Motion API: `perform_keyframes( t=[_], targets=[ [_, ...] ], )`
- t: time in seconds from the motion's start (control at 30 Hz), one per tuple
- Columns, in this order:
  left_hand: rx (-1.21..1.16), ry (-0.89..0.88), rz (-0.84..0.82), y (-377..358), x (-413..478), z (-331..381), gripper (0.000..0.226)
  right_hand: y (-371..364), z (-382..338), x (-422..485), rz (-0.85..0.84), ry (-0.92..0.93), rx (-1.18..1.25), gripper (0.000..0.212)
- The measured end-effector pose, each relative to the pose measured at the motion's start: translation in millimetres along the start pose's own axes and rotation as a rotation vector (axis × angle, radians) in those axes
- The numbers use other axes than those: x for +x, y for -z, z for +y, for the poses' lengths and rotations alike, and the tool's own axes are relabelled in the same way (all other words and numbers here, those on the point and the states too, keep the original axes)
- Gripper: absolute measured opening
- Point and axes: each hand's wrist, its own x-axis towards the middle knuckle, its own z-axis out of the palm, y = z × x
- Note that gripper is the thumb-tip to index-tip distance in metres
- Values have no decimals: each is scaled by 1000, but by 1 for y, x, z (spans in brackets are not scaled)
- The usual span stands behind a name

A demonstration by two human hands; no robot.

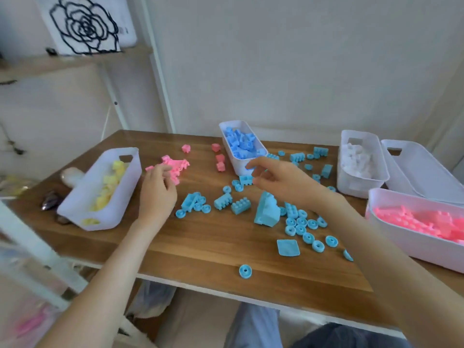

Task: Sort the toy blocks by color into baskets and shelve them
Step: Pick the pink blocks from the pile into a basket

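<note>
Both hands are out over the wooden table (200, 247). Her left hand (157, 192) rests on the near edge of a clump of pink blocks (175, 165), fingers curled onto them, though I can't tell if it actually grips any. The right hand (273, 179) hovers by the near end of the basket of blue blocks (241, 144), fingers loosely bent, thumb and forefinger close together; whether a piece is pinched there is too blurred to say.

Loose blue blocks (240, 205) and little blue wheels (301, 226) are scattered across the middle of the table, with one wheel (245, 271) alone near the front edge. A few darker pink pieces (220, 162) lie just left of the blue basket.

On the left stands the basket of yellow blocks (105, 189). On the right sit a basket of white blocks (359, 162), an empty basket (424, 169) beside it, and, nearest, a basket of pink blocks (421, 224).
</note>
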Motion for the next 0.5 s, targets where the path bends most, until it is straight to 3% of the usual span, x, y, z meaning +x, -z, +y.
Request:
perform_keyframes(
  t=[0.13, 0.33, 0.5],
  targets=[
    [-95, 152, 110, 0, 7, -26, 46, -33, -8, 51, -46, -57, 78, 36],
    [-102, 254, 16, -12, 40, -39, 75, -70, -16, 116, 66, 34, -97, 33],
    [242, 210, -116, -28, 61, -49, 69, -94, -12, 158, 95, -89, -272, 46]
  ],
)
